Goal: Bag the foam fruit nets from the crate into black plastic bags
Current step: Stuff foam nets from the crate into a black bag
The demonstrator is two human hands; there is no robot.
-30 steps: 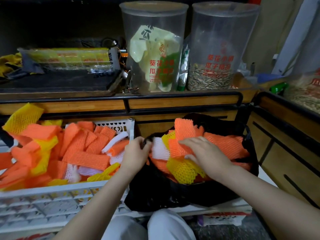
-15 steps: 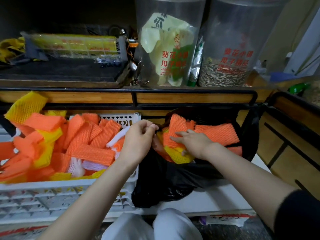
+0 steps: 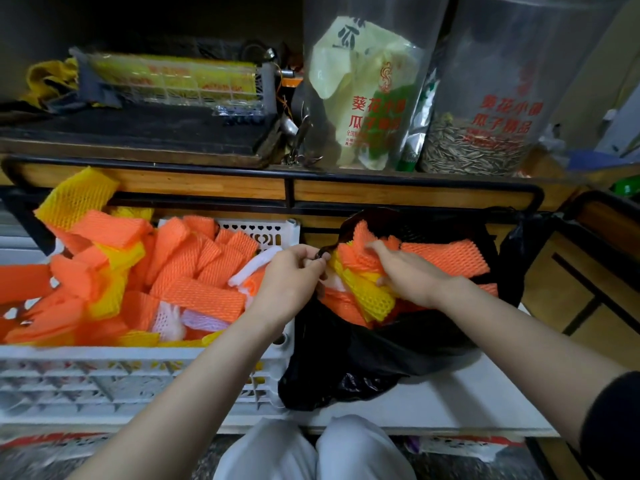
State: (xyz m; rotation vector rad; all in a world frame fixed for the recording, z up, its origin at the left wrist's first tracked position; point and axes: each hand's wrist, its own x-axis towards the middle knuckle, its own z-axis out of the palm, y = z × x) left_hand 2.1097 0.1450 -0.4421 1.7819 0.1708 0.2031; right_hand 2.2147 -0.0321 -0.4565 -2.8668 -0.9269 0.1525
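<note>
Head view: black bag (image 3: 363, 358) open, stuffed with foam nets (image 3: 446, 259)
Left hand (image 3: 289, 278): my fingers pinch the bag's left rim
Right hand (image 3: 407, 273): my fingers flat, pressing nets inside the bag
Crate (image 3: 138, 356): just left of the bag, heaped with nets

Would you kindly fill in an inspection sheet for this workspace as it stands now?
Surface: white ledge bears the black bag.
Job's things: white crate heaped with orange, yellow and white foam nets; the black bag is stuffed with more.
Clutter: two clear tubs on the shelf, one holding seeds; wire basket.
Hands: left hand pinches the bag's rim; right hand presses flat on the nets inside.
Cables: nothing seen.
Surroundings: the shelf is wooden, with a black metal rail.
</note>
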